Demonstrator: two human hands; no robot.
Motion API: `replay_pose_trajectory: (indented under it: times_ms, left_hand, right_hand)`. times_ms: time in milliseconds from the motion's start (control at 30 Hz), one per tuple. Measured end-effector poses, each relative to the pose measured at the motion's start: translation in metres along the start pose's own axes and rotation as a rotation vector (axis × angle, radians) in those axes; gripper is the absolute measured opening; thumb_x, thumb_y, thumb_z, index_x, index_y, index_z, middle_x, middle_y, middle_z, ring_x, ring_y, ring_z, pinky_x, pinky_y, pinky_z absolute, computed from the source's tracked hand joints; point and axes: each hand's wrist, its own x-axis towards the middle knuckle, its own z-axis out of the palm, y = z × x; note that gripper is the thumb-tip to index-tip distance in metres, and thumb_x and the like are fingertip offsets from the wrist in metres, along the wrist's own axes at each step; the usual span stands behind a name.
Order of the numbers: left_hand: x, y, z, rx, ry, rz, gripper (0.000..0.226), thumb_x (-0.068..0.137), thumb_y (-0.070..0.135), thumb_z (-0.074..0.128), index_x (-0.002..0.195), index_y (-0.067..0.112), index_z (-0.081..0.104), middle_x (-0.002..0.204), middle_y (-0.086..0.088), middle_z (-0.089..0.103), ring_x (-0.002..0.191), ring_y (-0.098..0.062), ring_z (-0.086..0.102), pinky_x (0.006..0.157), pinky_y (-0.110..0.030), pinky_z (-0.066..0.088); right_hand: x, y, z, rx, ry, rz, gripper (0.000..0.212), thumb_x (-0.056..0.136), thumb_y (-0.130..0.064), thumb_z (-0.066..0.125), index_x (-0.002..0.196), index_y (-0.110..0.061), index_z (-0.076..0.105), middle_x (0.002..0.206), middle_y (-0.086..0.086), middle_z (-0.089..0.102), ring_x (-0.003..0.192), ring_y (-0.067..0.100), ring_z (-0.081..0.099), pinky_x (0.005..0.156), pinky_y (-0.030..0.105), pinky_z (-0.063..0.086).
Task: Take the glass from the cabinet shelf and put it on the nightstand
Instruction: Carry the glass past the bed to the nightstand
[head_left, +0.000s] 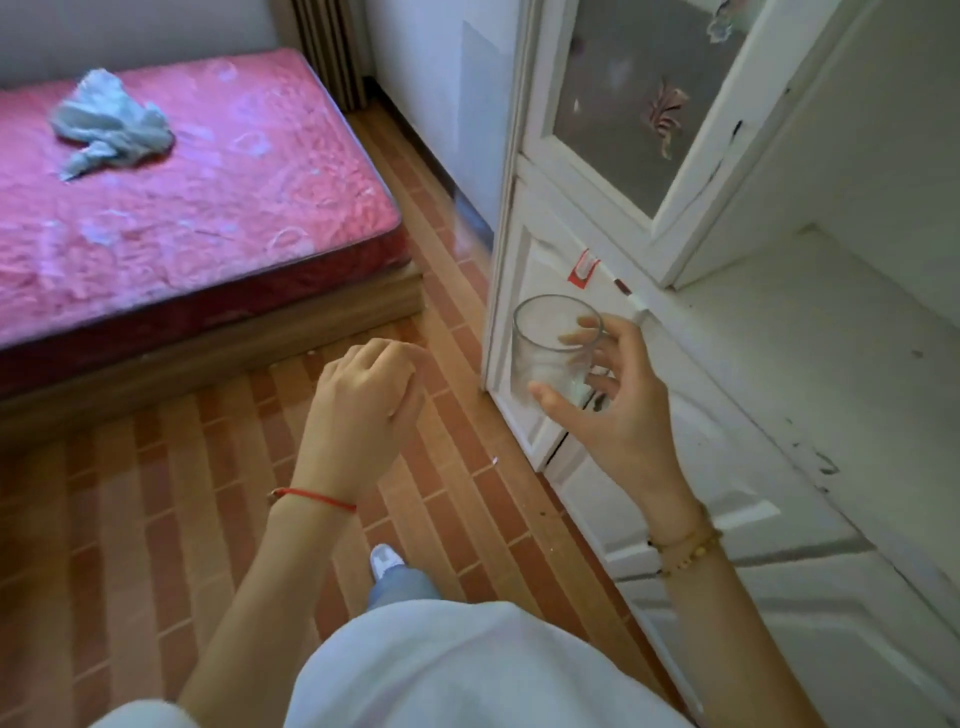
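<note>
A clear, empty drinking glass (540, 343) is held upright in my right hand (618, 415), thumb on its near side and fingers wrapped round the far side. It hangs in the air in front of the white cabinet's lower doors (524, 270), just left of the white shelf surface (810, 332). My left hand (363, 400) hovers to the left of the glass over the floor, fingers curled loosely with nothing in them. No nightstand is in view.
A bed with a pink mattress (171, 197) and a crumpled pale cloth (109, 124) fills the upper left. The cabinet's glazed upper door (639, 104) stands open at the top right. Striped brown flooring (156, 519) lies between bed and cabinet.
</note>
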Motion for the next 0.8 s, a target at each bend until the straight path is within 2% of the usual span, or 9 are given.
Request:
replay_pose_trajectory:
  times_ms: [133, 200, 300, 500, 633, 800]
  left_hand:
    - [0.005, -0.061, -0.024, 0.011, 0.047, -0.141, 0.018, 0.091, 0.015, 0.058, 0.106, 0.014, 0.068, 0.106, -0.001, 0.068, 0.096, -0.024, 0.063, 0.086, -0.044, 0.049]
    - [0.006, -0.092, -0.038, 0.031, 0.074, -0.2, 0.018, 0.091, 0.014, 0.058, 0.105, 0.014, 0.068, 0.105, -0.001, 0.069, 0.094, -0.023, 0.063, 0.085, -0.041, 0.049]
    - [0.006, -0.137, -0.061, 0.055, 0.106, -0.291, 0.018, 0.091, 0.014, 0.058, 0.106, 0.014, 0.068, 0.106, 0.0, 0.069, 0.096, -0.021, 0.063, 0.086, -0.042, 0.049]
    - [-0.007, -0.211, -0.103, 0.075, 0.214, -0.431, 0.02, 0.093, 0.017, 0.056, 0.109, 0.014, 0.066, 0.107, 0.001, 0.068, 0.097, -0.015, 0.062, 0.089, -0.041, 0.051]
    - [-0.022, -0.247, -0.123, 0.09, 0.284, -0.561, 0.022, 0.094, 0.02, 0.052, 0.111, 0.017, 0.065, 0.108, 0.003, 0.067, 0.099, -0.014, 0.061, 0.091, -0.042, 0.05]
    - [-0.039, -0.282, -0.143, 0.124, 0.334, -0.72, 0.022, 0.094, 0.019, 0.053, 0.111, 0.016, 0.065, 0.109, 0.0, 0.067, 0.101, -0.017, 0.061, 0.092, -0.045, 0.051]
  right_hand:
    - [0.036, -0.014, 0.069, 0.058, -0.091, -0.015, 0.064, 0.071, -0.033, 0.082, 0.124, -0.02, 0.05, 0.117, -0.02, 0.061, 0.112, -0.002, 0.06, 0.09, 0.013, 0.05]
    - [0.054, -0.021, 0.105, 0.076, -0.134, -0.03, 0.066, 0.071, -0.03, 0.083, 0.127, -0.016, 0.05, 0.119, -0.012, 0.064, 0.111, -0.001, 0.061, 0.089, 0.014, 0.051]
    - [0.078, -0.037, 0.16, 0.075, -0.192, -0.086, 0.068, 0.071, -0.037, 0.081, 0.128, -0.019, 0.049, 0.122, -0.004, 0.064, 0.113, 0.006, 0.062, 0.09, 0.017, 0.052]
    - [0.114, -0.065, 0.257, 0.061, -0.307, -0.206, 0.069, 0.071, -0.044, 0.082, 0.128, -0.026, 0.048, 0.121, -0.015, 0.064, 0.114, 0.011, 0.063, 0.091, 0.04, 0.056]
    - [0.128, -0.081, 0.312, 0.084, -0.414, -0.248, 0.069, 0.07, -0.04, 0.084, 0.128, -0.026, 0.049, 0.117, -0.022, 0.064, 0.108, 0.008, 0.065, 0.087, 0.037, 0.058]
    - [0.146, -0.098, 0.376, 0.14, -0.591, -0.262, 0.07, 0.071, -0.03, 0.085, 0.129, -0.019, 0.049, 0.119, -0.006, 0.067, 0.109, 0.013, 0.066, 0.089, 0.037, 0.057]
